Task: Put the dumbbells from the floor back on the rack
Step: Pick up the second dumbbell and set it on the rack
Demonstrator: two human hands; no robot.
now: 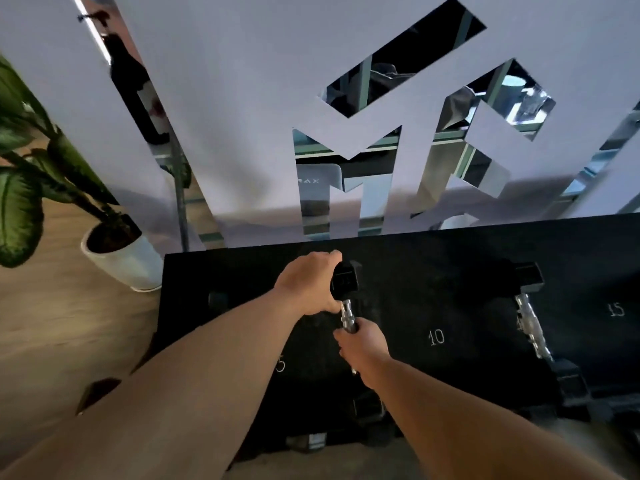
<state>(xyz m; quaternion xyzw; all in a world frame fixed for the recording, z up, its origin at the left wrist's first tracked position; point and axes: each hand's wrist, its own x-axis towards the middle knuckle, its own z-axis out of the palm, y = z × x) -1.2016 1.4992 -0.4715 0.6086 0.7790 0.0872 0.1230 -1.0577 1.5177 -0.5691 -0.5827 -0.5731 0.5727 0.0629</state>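
A black dumbbell (346, 308) with a chrome handle lies lengthwise on the black rack (433, 271), between the painted numbers 5 and 10. My left hand (308, 284) rests against its far hex head and the top of the handle. My right hand (363, 344) is closed around the handle's lower part. Its near head (367, 407) shows below my right wrist. A second dumbbell (531, 323) lies on the rack to the right, between the 10 and the 15.
A potted plant (114, 251) in a white pot stands on the wooden floor left of the rack. Behind the rack rises a white wall with mirrored cut-out shapes (398, 161). Another dark weight (308, 441) sits low at the rack's front.
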